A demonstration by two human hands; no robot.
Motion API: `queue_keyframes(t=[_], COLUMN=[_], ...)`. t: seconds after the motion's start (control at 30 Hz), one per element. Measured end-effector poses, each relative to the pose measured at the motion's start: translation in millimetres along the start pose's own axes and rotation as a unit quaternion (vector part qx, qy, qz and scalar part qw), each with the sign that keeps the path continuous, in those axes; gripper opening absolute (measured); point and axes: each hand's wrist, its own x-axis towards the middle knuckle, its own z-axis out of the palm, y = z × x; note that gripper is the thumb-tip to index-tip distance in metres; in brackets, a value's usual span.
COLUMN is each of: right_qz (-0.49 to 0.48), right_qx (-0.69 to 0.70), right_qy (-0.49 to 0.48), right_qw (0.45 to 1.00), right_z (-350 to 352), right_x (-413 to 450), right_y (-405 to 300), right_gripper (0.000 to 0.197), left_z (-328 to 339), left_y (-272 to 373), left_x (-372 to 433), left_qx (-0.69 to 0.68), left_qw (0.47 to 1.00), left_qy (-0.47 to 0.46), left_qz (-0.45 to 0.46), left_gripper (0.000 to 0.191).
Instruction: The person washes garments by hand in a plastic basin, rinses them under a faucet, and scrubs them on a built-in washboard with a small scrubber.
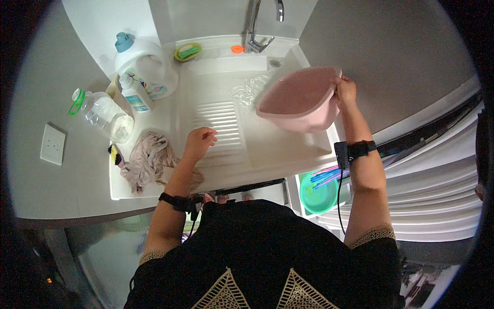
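Note:
A pink plastic basin is tipped to the left over the right side of the white laundry sink. My right hand grips its rim at the right. Rippling water lies on the sink floor just left of the basin's lowered lip. My left hand hovers above the ribbed washboard with fingers loosely curled and nothing seen in them. A crumpled beige cloth rests on the ledge to the left of that hand, beside a scrub brush with yellow and black bristles.
Along the left ledge stand a large detergent jug, a smaller white bottle and a clear plastic bottle. A soap dish and a chrome faucet are at the back. Below right, a green basin sits near hangers.

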Motion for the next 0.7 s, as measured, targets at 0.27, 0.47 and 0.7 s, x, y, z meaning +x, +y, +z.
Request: queue_keyframes(t=[0.27,0.47,0.7], right_qz=[-0.139,-0.258,-0.336], right_qx=[-0.182,-0.362,-0.461], right_qy=[-0.018,-0.024,-0.008], right_qw=[0.973,0.895,0.821], right_z=[11.8,28.6,21.2], right_x=[-13.5,-91.6,-138.0], right_y=[-29.4,-90.0,-106.7], right_gripper=[0.024,0.024,0.016], left_z=[-8.5,-9.3,13.8], left_y=[18.2,17.1,36.9], left_x=[-6.8,1.3,33.3], left_qx=[0.032,0.030,0.039], left_qw=[0.999,0.998,0.993], left_qy=[-0.023,-0.051,-0.110], left_qz=[-0.003,-0.008,0.032], left_gripper=[0.019,0.020,0.020])
